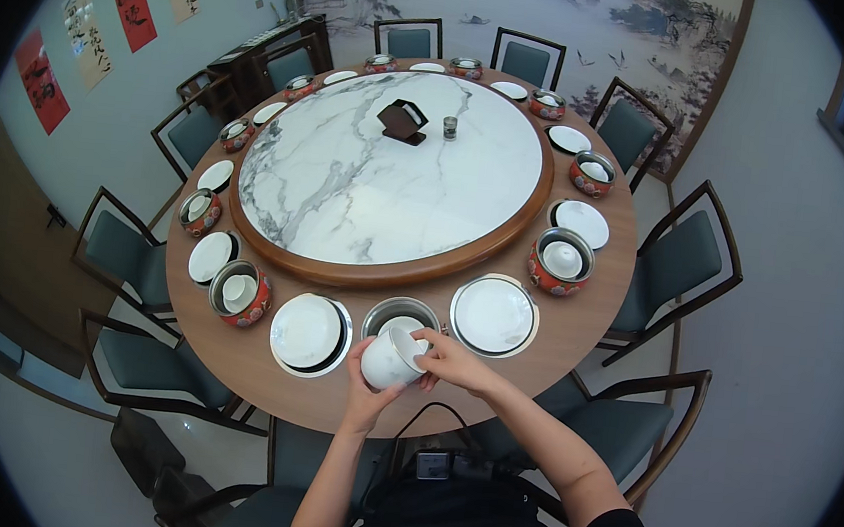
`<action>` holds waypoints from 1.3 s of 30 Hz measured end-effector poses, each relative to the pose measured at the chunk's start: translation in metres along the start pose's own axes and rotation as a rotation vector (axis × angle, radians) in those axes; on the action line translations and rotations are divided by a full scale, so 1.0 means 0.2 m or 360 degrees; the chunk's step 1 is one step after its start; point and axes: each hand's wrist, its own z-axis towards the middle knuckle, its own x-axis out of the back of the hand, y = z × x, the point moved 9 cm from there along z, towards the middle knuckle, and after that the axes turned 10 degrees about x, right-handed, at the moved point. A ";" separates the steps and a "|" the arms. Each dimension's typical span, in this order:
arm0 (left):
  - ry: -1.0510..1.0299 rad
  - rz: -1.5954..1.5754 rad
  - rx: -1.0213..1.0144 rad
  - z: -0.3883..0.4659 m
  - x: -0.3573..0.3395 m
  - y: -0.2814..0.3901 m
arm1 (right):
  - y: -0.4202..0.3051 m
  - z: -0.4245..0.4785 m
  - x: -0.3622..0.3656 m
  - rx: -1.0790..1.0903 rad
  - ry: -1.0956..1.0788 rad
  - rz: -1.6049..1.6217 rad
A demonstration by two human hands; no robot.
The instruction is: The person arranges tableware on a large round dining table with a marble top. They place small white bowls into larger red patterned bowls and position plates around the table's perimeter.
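Note:
A white ceramic cup (389,362) is tilted between my two hands above the near edge of the round table. My left hand (366,402) supports it from below and from the left. The fingers of my right hand (451,362) grip its rim on the right, partly hidden by the cup. Just behind it stands a metal pot (395,308) with a white dish partly visible inside. A white plate (306,331) on a dark base lies to the left, and another white plate (494,315) on a silver-rimmed base lies to the right.
A large marble turntable (384,185) with a wooden rim fills the table's middle, carrying a brown holder (403,122) and a small glass (449,128). Red patterned pots (561,263) and plates ring the table. Chairs (682,264) stand around it; a black cable (433,407) loops near my body.

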 end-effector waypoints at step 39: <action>0.1047 0.0297 0.0191 -0.16 0.58 -0.21 | 0.89 0.54 0.36 -0.0297 0.0576 -0.1600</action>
